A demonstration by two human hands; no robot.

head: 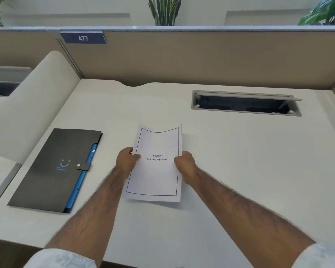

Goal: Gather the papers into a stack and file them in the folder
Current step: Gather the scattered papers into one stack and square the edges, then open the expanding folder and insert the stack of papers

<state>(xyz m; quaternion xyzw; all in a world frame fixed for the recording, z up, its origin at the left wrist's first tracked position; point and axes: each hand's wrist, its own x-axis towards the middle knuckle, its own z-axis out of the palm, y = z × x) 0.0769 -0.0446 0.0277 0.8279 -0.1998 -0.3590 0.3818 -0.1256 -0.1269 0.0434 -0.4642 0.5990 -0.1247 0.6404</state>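
Observation:
A stack of white papers (157,176) is held over the middle of the desk, its top sheet printed with "Chapter 6 Learning Experience" inside a black border. My left hand (126,159) grips the stack's left edge, thumb on top. My right hand (184,161) grips the right edge the same way. The top of the stack bows slightly. A black folder (52,167) with blue inner dividers and a snap strap lies shut on the desk to the left of the papers.
The white desk (240,151) has an open cable tray (246,103) set into it at the back right. Beige partition walls close the back and both sides. A cream side panel (33,105) rises left of the folder.

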